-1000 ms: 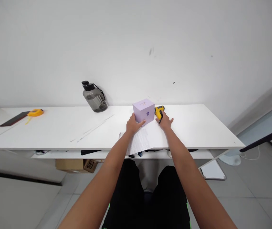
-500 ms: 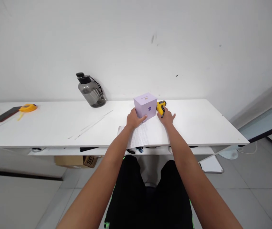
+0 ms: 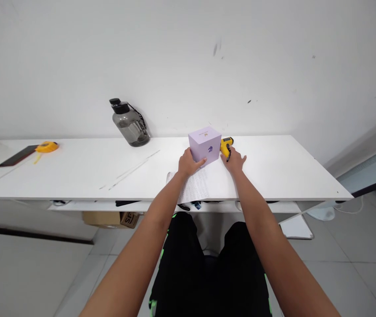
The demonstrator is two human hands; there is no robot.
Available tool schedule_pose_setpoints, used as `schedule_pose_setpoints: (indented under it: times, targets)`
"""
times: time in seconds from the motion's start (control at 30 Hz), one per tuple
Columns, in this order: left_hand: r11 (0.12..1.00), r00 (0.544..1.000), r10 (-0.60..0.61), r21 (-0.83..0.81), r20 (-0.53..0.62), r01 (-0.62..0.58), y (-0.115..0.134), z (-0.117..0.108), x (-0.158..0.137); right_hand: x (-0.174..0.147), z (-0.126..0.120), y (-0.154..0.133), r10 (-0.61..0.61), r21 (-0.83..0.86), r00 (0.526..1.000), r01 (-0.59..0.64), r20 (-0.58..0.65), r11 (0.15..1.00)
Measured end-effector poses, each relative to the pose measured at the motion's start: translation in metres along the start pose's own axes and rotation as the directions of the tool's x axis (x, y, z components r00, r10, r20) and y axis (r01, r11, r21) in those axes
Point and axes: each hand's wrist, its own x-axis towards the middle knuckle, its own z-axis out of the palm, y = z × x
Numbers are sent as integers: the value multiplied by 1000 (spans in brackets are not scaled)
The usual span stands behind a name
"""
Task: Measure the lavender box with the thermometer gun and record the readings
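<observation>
Our lilac box (image 3: 204, 147) is on, or perhaps just above, the middle stretch of the white table (image 3: 274, 171); our own hand covers part of its lower edge, so we can't be sure it sits flat. Our left hand (image 3: 187, 163) is clamped on its near left corner, thumb across the printed face. That is a one-sided hold, and in our judgement a push there could swing the box round or skid it rightward.

Just beside its right face is the yellow device (image 3: 225, 148), with our right hand (image 3: 234, 160) at its handle; we can't make out whether the fingers close on it. If they don't, a nudge from the box could knock the device over. Our hands are apart, the box between them.

Under our left wrist, a printed sheet (image 3: 194, 187) reaches the table's front edge; a dragging forearm could crease it or pull it off. Farther left, the water bottle (image 3: 131, 127) and tape measure (image 3: 46, 147) seem well out of harm's way.
</observation>
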Motion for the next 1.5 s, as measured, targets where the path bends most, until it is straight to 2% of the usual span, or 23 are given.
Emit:
schedule_pose_setpoints:
  times: [0.13,0.27,0.43,0.6,0.8,0.97,1.1,1.33,1.5]
  targets:
    - [999,999,31,-43,19,-30,-1,-2,-1,-1,-4,3,-19,32,999,20,-26,999]
    - [997,998,55,-65,39,-52,-3,-1,0,-3,-7,7,20,56,996,-16,-82,998]
    - [1000,998,23,-13,55,-22,-6,6,5,-6,-8,8,46,139,994,-32,-98,990]
    - [999,999,35,28,41,-36,-6,8,9,-7,-8,3,50,219,977,-3,-208,976]
    - [996,996,79,44,51,-82,-8,5,10,-9,-8,-4,-89,181,964,137,-251,974]
    - [996,997,54,74,61,-58,-7,6,10,-15,-8,-5,-90,239,954,162,-286,958]
    - [993,997,46,105,59,-52,-4,4,9,-19,-4,-3,-139,247,933,228,-331,942]
    - [982,997,34,184,73,-47,3,0,4,-15,9,3,-196,306,870,357,-452,883]
    - [981,998,47,186,31,-52,1,2,4,-18,9,4,-185,329,875,353,-447,876]
